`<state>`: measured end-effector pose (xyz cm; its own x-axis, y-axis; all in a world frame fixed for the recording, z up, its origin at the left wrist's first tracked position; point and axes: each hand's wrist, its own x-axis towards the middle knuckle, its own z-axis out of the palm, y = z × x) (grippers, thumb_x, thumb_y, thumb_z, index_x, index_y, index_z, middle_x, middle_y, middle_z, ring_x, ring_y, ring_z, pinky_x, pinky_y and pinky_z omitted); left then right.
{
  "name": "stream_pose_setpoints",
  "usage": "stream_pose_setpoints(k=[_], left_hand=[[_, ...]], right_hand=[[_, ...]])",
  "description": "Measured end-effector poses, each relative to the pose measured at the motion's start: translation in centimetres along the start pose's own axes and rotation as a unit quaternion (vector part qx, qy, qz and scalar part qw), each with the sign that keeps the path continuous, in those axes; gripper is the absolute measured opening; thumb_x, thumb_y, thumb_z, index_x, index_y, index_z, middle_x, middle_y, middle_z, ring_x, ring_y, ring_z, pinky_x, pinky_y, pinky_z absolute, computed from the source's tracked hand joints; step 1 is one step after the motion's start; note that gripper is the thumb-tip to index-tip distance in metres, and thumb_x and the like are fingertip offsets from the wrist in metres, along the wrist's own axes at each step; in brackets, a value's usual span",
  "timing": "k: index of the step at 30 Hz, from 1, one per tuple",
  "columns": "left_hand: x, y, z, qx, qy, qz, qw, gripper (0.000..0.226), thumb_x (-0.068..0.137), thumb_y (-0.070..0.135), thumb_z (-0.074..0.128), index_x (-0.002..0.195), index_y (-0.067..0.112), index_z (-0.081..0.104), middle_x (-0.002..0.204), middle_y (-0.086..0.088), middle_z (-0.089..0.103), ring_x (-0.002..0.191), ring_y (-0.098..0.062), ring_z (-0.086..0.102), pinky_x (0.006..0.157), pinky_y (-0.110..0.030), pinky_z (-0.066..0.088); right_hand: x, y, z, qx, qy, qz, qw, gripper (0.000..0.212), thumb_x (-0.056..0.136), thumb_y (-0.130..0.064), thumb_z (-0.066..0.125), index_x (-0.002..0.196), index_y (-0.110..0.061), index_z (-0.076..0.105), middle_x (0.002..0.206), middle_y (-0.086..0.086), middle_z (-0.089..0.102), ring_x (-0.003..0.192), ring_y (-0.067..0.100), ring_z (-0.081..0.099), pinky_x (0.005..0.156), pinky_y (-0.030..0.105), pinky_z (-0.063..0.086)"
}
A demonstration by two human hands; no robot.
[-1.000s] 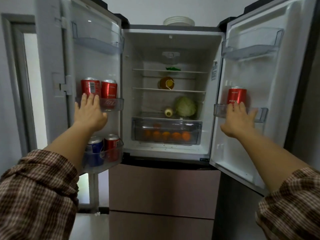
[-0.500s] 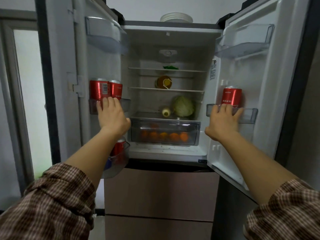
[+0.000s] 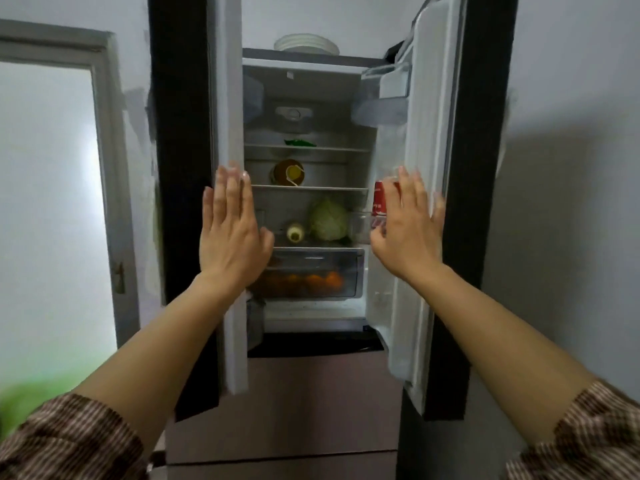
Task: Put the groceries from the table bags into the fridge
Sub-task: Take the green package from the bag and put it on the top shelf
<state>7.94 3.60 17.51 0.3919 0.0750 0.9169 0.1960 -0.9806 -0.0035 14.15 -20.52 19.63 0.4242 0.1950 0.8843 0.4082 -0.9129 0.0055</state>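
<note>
The fridge point(image 3: 304, 62) stands in front of me with both upper doors swung half shut. My left hand point(image 3: 230, 230) lies flat, fingers straight, against the inner edge of the left door point(image 3: 230, 98). Flat on the right door point(image 3: 420, 98) is my right hand point(image 3: 407, 230), partly covering a red can point(image 3: 380, 199) in its door bin. Inside I see a cabbage point(image 3: 327, 220), a small bottle point(image 3: 295, 233), a brown jar point(image 3: 289, 172), something green point(image 3: 299, 143) on the top shelf, and oranges point(image 3: 311, 280) in the drawer.
White plates point(image 3: 306, 43) sit on top of the fridge. A brown lower drawer front point(image 3: 311, 393) is below the doors. A doorway with a grey frame point(image 3: 104, 168) is at the left, a bare wall point(image 3: 571, 168) at the right.
Both doors have swung inward, narrowing the opening. The cans in the left door are now hidden behind it. My hands moved closer together with the doors.
</note>
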Motion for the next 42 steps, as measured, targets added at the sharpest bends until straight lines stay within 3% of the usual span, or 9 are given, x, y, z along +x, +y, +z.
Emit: stream_pose_setpoints(k=[3, 6, 11, 14, 20, 23, 29, 35, 42], left_hand=[[0.1, -1.0, 1.2, -0.019, -0.004, -0.136, 0.991, 0.097, 0.088, 0.042, 0.055, 0.151, 0.008, -0.011, 0.156, -0.020, -0.020, 0.144, -0.035, -0.020, 0.114, -0.045, -0.013], [-0.2, -1.2, 2.7, -0.064, -0.102, -0.230, 0.966, 0.096, 0.091, 0.044, 0.053, 0.150, 0.004, -0.011, 0.157, -0.024, -0.009, 0.145, -0.041, -0.010, 0.116, -0.054, -0.006], [-0.7, -0.4, 5.8, -0.024, -0.212, -0.158, 0.964, 0.089, 0.094, 0.039, 0.048, 0.150, 0.004, -0.013, 0.160, -0.013, -0.008, 0.148, -0.030, -0.007, 0.114, -0.057, -0.006], [-0.4, 0.3, 7.1, -0.019, -0.272, -0.114, 0.955, 0.089, 0.094, 0.038, 0.050, 0.151, 0.008, -0.012, 0.160, -0.011, -0.011, 0.147, -0.030, -0.010, 0.114, -0.058, -0.006], [0.1, 0.4, 10.9, -0.091, -0.382, -0.071, 0.917, 0.080, 0.096, 0.040, 0.046, 0.153, 0.018, -0.006, 0.161, 0.001, -0.011, 0.147, -0.028, -0.013, 0.117, -0.056, -0.002], [-0.2, -0.6, 13.5, -0.077, -0.381, -0.048, 0.920, 0.078, 0.096, 0.040, 0.046, 0.153, 0.020, -0.004, 0.161, 0.002, -0.010, 0.147, -0.029, -0.013, 0.117, -0.055, -0.001], [-1.1, 0.4, 16.8, -0.042, -0.309, -0.023, 0.950, 0.075, 0.097, 0.038, 0.042, 0.153, 0.008, 0.001, 0.161, -0.008, -0.003, 0.148, -0.027, 0.001, 0.120, -0.044, 0.010], [-1.5, -2.2, 17.6, 0.020, -0.292, 0.065, 0.954, 0.072, 0.098, 0.020, 0.039, 0.152, 0.014, -0.008, 0.160, -0.004, -0.014, 0.148, -0.022, -0.006, 0.118, -0.045, 0.008], [-1.7, -3.3, 17.7, 0.004, -0.293, 0.091, 0.952, 0.078, 0.097, 0.025, 0.045, 0.148, 0.018, -0.014, 0.158, -0.004, -0.018, 0.147, -0.021, -0.009, 0.118, -0.045, 0.008]], right_hand=[[0.3, 1.5, -0.4, -0.009, -0.011, 0.092, 0.996, 0.092, 0.087, -0.040, 0.060, 0.153, -0.019, -0.001, 0.160, 0.014, -0.014, 0.147, 0.031, -0.015, 0.114, 0.052, -0.009], [-0.1, 2.0, 0.0, -0.027, -0.051, 0.130, 0.990, 0.093, 0.089, -0.043, 0.056, 0.152, -0.025, -0.010, 0.157, 0.017, -0.025, 0.144, 0.038, -0.021, 0.115, 0.060, -0.005], [-0.1, 1.0, 0.0, -0.027, -0.053, 0.101, 0.993, 0.081, 0.093, -0.046, 0.046, 0.154, -0.024, -0.002, 0.160, 0.017, -0.014, 0.146, 0.041, -0.012, 0.114, 0.061, 0.003], [0.1, 0.9, -0.3, 0.044, 0.002, 0.095, 0.995, 0.070, 0.095, -0.032, 0.047, 0.153, -0.021, 0.010, 0.162, 0.011, 0.004, 0.148, 0.033, 0.002, 0.117, 0.057, 0.011], [-1.1, 1.0, 1.5, 0.195, 0.079, 0.127, 0.969, 0.079, 0.093, -0.018, 0.057, 0.154, -0.015, 0.006, 0.162, 0.008, 0.000, 0.149, 0.024, 0.005, 0.115, 0.029, 0.012], [-1.4, 1.0, 2.9, 0.217, 0.072, 0.136, 0.964, 0.073, 0.098, -0.025, 0.052, 0.154, -0.013, 0.006, 0.162, 0.005, 0.010, 0.148, 0.019, 0.013, 0.110, 0.020, 0.014], [-0.9, -0.8, 5.3, 0.204, 0.059, 0.045, 0.976, 0.071, 0.096, -0.026, 0.056, 0.153, -0.011, 0.015, 0.157, 0.009, 0.029, 0.140, 0.024, 0.035, 0.107, 0.026, 0.027], [1.5, -5.2, 9.6, 0.129, 0.012, -0.026, 0.991, 0.067, 0.096, -0.022, 0.057, 0.151, -0.005, 0.023, 0.158, 0.012, 0.025, 0.145, 0.023, 0.026, 0.112, 0.031, 0.030], [3.4, -8.4, 13.7, 0.003, 0.033, -0.037, 0.999, 0.067, 0.077, -0.017, 0.080, 0.133, 0.006, 0.051, 0.135, 0.023, 0.054, 0.125, 0.032, 0.054, 0.102, 0.035, 0.038]])
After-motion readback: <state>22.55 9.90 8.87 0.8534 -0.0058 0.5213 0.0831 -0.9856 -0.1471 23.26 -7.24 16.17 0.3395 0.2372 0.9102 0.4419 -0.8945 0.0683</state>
